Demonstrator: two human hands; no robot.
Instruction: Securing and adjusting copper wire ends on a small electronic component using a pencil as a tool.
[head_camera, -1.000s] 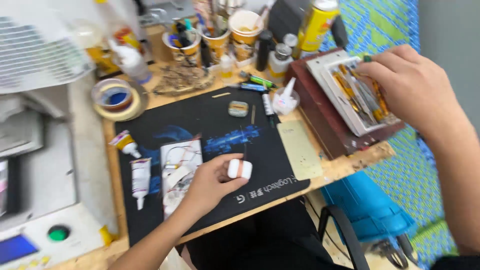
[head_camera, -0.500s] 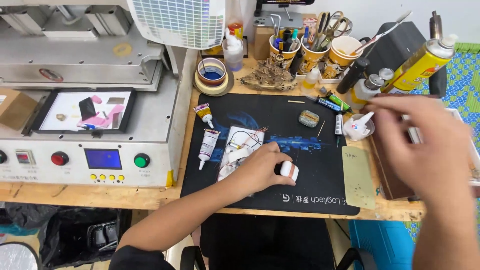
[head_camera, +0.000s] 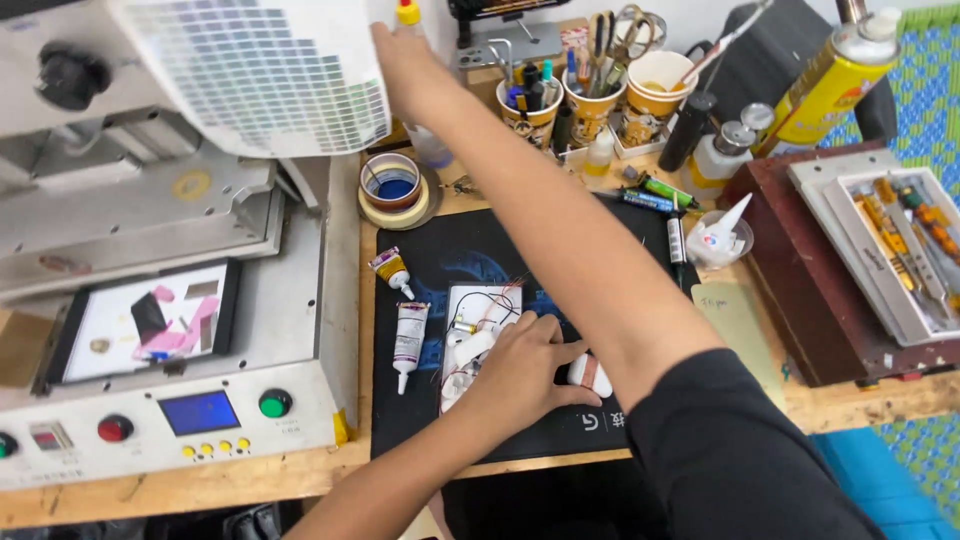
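One left hand (head_camera: 520, 372) pinches a small white oval capsule-like piece (head_camera: 588, 372) on the black desk mat (head_camera: 620, 225) beside two glue tubes (head_camera: 408, 338), while the right hand (head_camera: 405, 62) reaches a clear yellow-capped bottle (head_camera: 412, 30), grip unclear.

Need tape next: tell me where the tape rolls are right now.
In the head view, the stacked tape rolls sit at the far left corner of the black mat, beside the grey machine, just below the reaching right hand.

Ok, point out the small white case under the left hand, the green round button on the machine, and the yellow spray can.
small white case (head_camera: 590, 374), head view, on its end showing past the thumb.
green round button (head_camera: 274, 403), head view, on the button's centre.
yellow spray can (head_camera: 828, 82), head view, on the middle of its body.
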